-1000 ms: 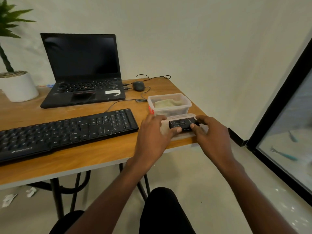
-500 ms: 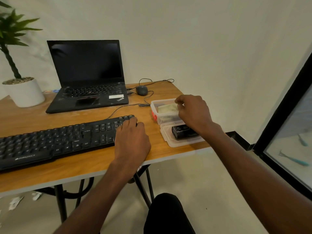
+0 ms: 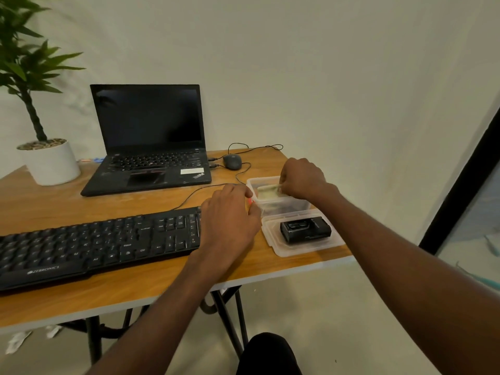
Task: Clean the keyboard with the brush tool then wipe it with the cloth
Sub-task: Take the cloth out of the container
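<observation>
Wooden table (image 3: 81,290), seen from its near edge. Black keyboard (image 3: 94,244) lies along the near edge, left of centre, flat, cable running off toward the far side. Left hand (image 3: 230,220) rests palm down at the keyboard's right end, fingers relaxed and gripping nothing; fingertips reach the left wall of a clear plastic container (image 3: 286,205). Near the right near corner sits the container's lid (image 3: 332,243), flat, with the black brush tool (image 3: 305,229) lying on it. Just beyond the lid, touching or nearly so, stands the container, with the pale cloth (image 3: 266,192) inside. Right hand (image 3: 303,180) is over the container, fingers curled and pinching the cloth's edge. Far side: mouse (image 3: 232,161), open laptop (image 3: 147,147) with dark screen, potted plant (image 3: 48,161) at the far left corner.
</observation>
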A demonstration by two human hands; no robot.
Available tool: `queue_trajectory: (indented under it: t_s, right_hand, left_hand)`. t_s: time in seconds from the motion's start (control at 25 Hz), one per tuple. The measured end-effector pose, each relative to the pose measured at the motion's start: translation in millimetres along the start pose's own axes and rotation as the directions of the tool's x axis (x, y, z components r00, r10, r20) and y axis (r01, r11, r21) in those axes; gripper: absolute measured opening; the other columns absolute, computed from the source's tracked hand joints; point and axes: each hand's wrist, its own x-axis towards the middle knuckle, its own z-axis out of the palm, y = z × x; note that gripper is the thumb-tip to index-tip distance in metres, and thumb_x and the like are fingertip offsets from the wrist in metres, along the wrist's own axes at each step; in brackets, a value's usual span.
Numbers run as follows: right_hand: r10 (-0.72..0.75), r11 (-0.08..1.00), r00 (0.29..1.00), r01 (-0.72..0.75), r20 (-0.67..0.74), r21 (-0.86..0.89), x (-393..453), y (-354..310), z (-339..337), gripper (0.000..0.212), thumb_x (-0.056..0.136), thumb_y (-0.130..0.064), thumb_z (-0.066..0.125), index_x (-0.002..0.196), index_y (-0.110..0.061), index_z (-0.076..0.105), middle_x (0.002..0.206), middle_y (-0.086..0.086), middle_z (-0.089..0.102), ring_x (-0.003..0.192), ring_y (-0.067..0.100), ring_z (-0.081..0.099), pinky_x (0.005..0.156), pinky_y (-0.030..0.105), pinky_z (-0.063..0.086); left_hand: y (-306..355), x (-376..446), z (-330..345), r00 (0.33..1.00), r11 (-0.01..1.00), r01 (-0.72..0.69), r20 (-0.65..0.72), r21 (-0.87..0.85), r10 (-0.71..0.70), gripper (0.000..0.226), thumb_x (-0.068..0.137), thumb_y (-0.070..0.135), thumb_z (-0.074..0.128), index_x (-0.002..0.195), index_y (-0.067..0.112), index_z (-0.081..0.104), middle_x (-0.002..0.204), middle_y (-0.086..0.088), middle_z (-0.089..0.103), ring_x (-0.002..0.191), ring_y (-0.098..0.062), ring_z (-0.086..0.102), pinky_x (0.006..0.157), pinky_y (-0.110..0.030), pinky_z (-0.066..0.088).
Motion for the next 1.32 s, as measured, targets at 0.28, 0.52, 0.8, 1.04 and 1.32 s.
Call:
queue_trajectory:
  t_s: [0.28, 0.52, 0.8, 1.04, 1.32]
  right_hand:
    - [-0.043, 0.691, 0.992, 0.115, -0.119, 0.713, -37.6, -20.3, -62.3, 0.005, 0.088, -0.017, 0.074, 0.089, -0.013, 0.077, 0.085, 0.004, 0.076, 0.078, 0.018, 0.070, 0.072, 0.042, 0.059]
    - [-0.281, 0.445, 0.959, 0.156, -0.028, 0.882, -66.7, -52.1, -103.3, 0.015, 0.097, -0.025, 0.073, 0.108, -0.016, 0.075, 0.098, 0.007, 0.076, 0.084, 0.015, 0.070, 0.071, 0.030, 0.059]
    - [-0.219, 0.213, 0.957, -0.143, 0.189, 0.967, -83.3, -74.0, -65.6, 0.058, 0.069, -0.027, 0.091, 0.122, -0.017, 0.071, 0.114, 0.007, 0.077, 0.100, 0.023, 0.075, 0.077, 0.039, 0.062]
    - [-0.100, -0.255, 0.980, -0.191, 0.170, 0.948, -88.3, -92.5, -38.8, 0.036, 0.089, 0.002, 0.074, 0.119, -0.018, 0.070, 0.114, 0.009, 0.077, 0.097, 0.028, 0.076, 0.077, 0.042, 0.064]
    - [-0.060, -0.056, 0.980, -0.191, 0.188, 0.980, -103.5, -119.1, -21.3, 0.023, 0.088, -0.001, 0.076, 0.107, -0.014, 0.080, 0.114, 0.007, 0.078, 0.096, 0.025, 0.077, 0.067, 0.036, 0.064]
  left_hand:
    - [-9.0, 30.2, -20.0, 0.982, 0.734, 0.191, 0.120, -0.651, -0.149, 0.055, 0.097, 0.051, 0.068, 0.143, 0.024, 0.054, 0.129, 0.011, 0.064, 0.120, -0.006, 0.059, 0.089, -0.020, 0.047]
    - [-12.4, 31.7, -66.6, 0.979, 0.431, 0.169, 0.201, -0.886, 0.030, 0.034, 0.099, 0.034, 0.069, 0.126, 0.013, 0.072, 0.119, -0.002, 0.078, 0.113, -0.017, 0.073, 0.096, -0.031, 0.059]
    - [-35.2, 16.0, -95.1, 0.969, 0.325, 0.243, 0.209, -0.914, -0.134, 0.029, 0.100, 0.026, 0.070, 0.124, 0.010, 0.073, 0.111, -0.009, 0.080, 0.103, -0.027, 0.077, 0.085, -0.041, 0.063]
    - [-60.1, 9.2, -111.0, 0.951, 0.435, 0.303, 0.239, -0.848, -0.197, 0.026, 0.103, 0.027, 0.066, 0.129, 0.023, 0.068, 0.111, 0.000, 0.080, 0.100, -0.020, 0.078, 0.070, -0.030, 0.062]
    - [-85.0, 1.6, -119.0, 0.945, 0.502, 0.325, 0.251, -0.802, -0.210, 0.050, 0.099, 0.010, 0.069, 0.138, 0.031, 0.047, 0.109, -0.004, 0.080, 0.101, -0.017, 0.077, 0.086, -0.044, 0.064]
